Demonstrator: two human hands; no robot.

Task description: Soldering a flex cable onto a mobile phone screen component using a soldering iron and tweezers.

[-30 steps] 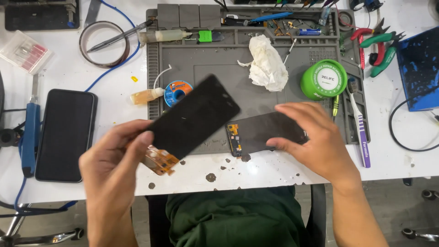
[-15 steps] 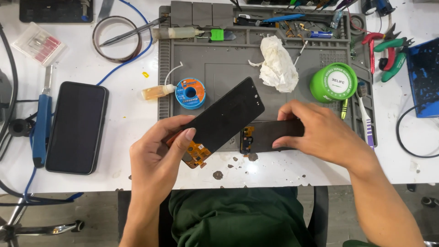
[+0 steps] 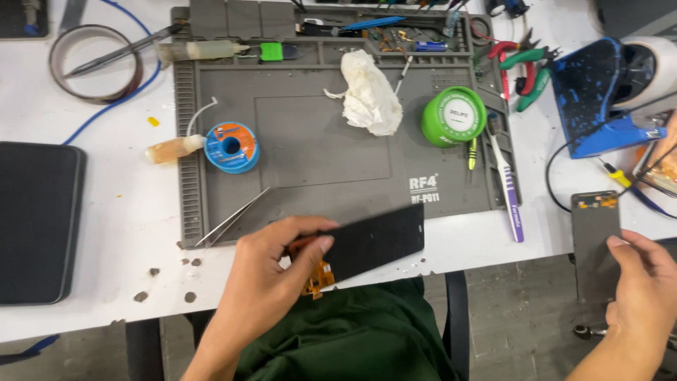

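My left hand (image 3: 264, 282) grips a black phone screen panel (image 3: 374, 240) by its lower end, where an orange flex cable (image 3: 319, 276) hangs out. The panel lies tilted over the table's front edge, just below the grey work mat (image 3: 317, 148). Far to the right, my right hand (image 3: 645, 289) holds a dark grey phone frame (image 3: 596, 243) upright beyond the table's right front corner, fingers on its lower right side.
On the mat: metal tweezers (image 3: 233, 217), a blue solder spool (image 3: 231, 147), a crumpled white tissue (image 3: 368, 95), a green round tub (image 3: 453, 116). A purple toothbrush (image 3: 506, 190) lies at the mat's right edge. A dark phone (image 3: 35, 219) lies at left, pliers (image 3: 525, 67) and a blue stand (image 3: 599, 99) at right.
My right hand has carried the dark frame away from the mat to the far right. My left hand lowered the screen panel toward the table's front edge. The view shifted left.
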